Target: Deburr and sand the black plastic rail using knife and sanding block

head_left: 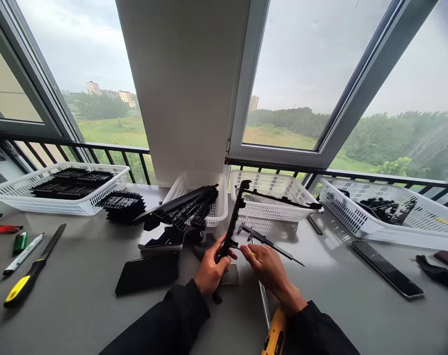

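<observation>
My left hand (210, 266) is closed around the lower end of a long black plastic trim part (234, 217). The part rises away from me, then bends sharply to the right above a white basket. At its lower end, my right hand (266, 268) grips a small yellow-handled tool (254, 255), mostly hidden by the fingers. Its thin tip points left and meets or nearly meets the part; I cannot tell which. Beyond the right hand lies a caliper (266, 240). A small grey block (230, 274) sits under the hands.
White baskets (200, 180) line the window, several holding black parts (183, 207). A black phone (148, 273) lies left of my hands, another phone (387, 268) far right. A file (35, 268), marker (24, 254) and green cylinder (19, 243) lie left. A yellow-orange tool (275, 335) is near my right forearm.
</observation>
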The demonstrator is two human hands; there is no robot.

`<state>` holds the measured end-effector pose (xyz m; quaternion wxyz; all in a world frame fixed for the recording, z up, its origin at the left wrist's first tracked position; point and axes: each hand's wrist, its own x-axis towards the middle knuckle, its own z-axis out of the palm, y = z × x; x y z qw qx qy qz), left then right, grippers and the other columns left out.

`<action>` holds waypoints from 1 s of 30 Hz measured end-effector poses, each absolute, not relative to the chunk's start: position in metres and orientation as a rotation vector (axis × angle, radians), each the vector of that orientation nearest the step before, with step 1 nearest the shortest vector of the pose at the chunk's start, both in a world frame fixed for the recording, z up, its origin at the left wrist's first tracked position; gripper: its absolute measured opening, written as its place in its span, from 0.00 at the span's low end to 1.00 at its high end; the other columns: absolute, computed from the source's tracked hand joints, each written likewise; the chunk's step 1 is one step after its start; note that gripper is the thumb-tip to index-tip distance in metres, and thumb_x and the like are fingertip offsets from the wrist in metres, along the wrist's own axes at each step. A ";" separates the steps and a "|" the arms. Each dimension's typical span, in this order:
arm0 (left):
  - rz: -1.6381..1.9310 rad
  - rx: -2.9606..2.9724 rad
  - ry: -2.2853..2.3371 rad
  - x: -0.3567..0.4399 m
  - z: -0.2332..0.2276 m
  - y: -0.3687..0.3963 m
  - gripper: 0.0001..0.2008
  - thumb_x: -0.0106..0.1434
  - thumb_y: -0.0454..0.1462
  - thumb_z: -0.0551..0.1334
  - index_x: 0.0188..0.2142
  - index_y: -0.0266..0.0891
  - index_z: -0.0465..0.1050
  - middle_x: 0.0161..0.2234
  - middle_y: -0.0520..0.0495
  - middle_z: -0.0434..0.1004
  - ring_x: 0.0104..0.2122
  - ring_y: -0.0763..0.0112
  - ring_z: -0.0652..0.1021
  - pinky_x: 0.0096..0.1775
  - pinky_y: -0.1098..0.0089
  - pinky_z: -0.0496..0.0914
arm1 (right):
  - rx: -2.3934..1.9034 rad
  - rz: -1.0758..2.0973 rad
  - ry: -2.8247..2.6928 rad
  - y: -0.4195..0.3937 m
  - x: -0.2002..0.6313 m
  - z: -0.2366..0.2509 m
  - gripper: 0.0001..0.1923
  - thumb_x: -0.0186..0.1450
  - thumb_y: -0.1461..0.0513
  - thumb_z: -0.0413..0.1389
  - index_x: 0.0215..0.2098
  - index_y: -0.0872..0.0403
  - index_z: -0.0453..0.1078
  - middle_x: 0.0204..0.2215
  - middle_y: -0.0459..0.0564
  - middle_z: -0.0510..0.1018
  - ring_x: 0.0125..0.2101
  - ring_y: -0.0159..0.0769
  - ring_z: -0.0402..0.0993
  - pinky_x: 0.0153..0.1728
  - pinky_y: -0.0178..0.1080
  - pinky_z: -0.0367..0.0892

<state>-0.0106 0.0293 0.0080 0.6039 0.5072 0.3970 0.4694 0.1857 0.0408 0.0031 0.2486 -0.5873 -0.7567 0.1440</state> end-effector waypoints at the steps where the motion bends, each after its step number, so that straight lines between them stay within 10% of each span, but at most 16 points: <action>1: 1.089 1.173 0.916 -0.010 0.009 0.029 0.39 0.60 0.40 0.66 0.71 0.37 0.65 0.37 0.47 0.78 0.26 0.73 0.64 0.28 0.70 0.61 | -1.601 0.389 -2.062 0.040 0.186 0.003 0.37 0.76 0.36 0.37 0.21 0.50 0.58 0.16 0.44 0.66 0.21 0.35 0.62 0.27 0.40 0.46; 22: 0.990 1.224 0.895 -0.012 0.012 0.032 0.38 0.58 0.38 0.63 0.69 0.39 0.66 0.42 0.46 0.80 0.21 0.77 0.64 0.27 0.69 0.63 | -1.780 0.330 -1.977 0.053 0.191 0.007 0.40 0.77 0.36 0.34 0.21 0.51 0.63 0.19 0.47 0.74 0.22 0.35 0.67 0.28 0.39 0.46; 30: 0.893 1.236 1.013 -0.017 -0.002 0.026 0.35 0.66 0.55 0.65 0.66 0.38 0.70 0.40 0.45 0.79 0.22 0.76 0.66 0.26 0.69 0.64 | -1.770 0.349 -1.953 0.051 0.179 0.006 0.41 0.76 0.35 0.37 0.21 0.52 0.69 0.18 0.49 0.76 0.21 0.34 0.68 0.27 0.41 0.43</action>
